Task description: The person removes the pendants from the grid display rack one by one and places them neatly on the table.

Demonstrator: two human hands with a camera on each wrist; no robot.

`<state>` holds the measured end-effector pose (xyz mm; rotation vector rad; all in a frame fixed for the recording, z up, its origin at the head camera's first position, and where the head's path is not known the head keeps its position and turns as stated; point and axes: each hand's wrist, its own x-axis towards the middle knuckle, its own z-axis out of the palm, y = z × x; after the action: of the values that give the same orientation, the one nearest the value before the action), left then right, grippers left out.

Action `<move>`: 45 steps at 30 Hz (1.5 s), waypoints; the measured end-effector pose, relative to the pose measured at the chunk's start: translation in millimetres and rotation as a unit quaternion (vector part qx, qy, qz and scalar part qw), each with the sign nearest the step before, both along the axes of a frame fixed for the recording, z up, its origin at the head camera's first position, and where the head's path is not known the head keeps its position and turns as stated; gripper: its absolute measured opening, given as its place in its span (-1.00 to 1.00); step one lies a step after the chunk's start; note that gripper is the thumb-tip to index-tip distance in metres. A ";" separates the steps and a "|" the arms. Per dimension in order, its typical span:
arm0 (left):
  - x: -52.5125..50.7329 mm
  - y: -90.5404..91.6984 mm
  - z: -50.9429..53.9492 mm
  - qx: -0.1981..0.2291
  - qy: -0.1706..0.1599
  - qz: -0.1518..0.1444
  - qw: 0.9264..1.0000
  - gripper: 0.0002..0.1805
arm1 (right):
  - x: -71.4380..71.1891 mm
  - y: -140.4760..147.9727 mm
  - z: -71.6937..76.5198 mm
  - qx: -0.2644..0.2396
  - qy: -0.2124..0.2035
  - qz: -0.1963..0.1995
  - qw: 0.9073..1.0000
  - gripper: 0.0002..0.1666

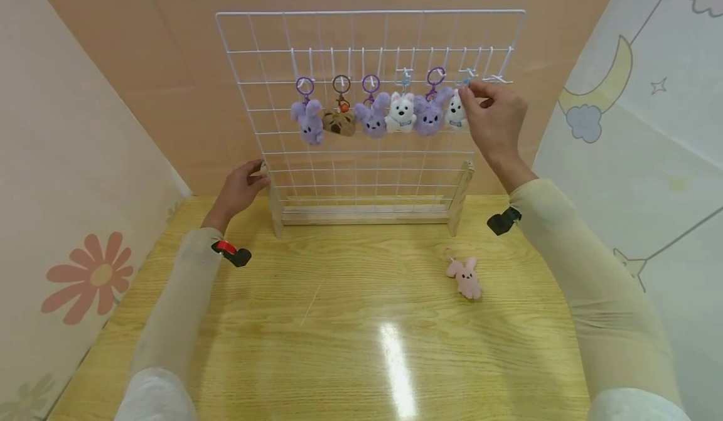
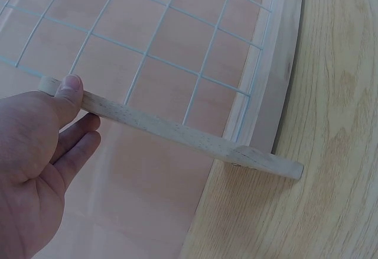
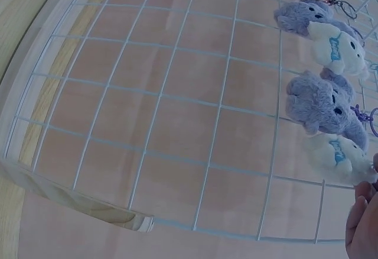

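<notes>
A white wire grid [image 1: 361, 152] stands in a wooden base, with a row of plush keychains on its hooks. At the right end of the row, my right hand [image 1: 497, 117] pinches the top of a white dog keychain [image 1: 455, 111]; its fingertips hide part of the ring. That white dog [image 3: 339, 157] also shows in the right wrist view, beside my right hand [image 3: 363, 217] at the edge. My left hand [image 1: 237, 190] grips the top of the left wooden post [image 1: 273, 201]; in the left wrist view the thumb of my left hand [image 2: 41, 141] lies on the post [image 2: 171, 130].
A pink bunny keychain [image 1: 467, 278] lies on the wooden table [image 1: 339, 346], in front of the right post [image 1: 460, 198]. Purple bunnies [image 1: 309, 123], a brown plush [image 1: 339, 123] and another white dog [image 1: 401, 112] hang along the row. An unoccupied hook [image 1: 498, 77] is at the far right.
</notes>
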<state>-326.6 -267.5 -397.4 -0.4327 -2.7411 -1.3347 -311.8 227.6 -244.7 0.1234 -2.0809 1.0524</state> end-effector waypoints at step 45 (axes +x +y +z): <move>2.4 0.8 0.7 0.011 -0.003 -0.002 1.000 -0.33 | 26.3 5.8 4.5 -0.017 0.045 0.017 0.999 -0.63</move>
<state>-324.3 -266.7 -396.7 -0.4341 -2.7290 -1.3693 -285.4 233.5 -240.2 0.1858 -1.9860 1.0821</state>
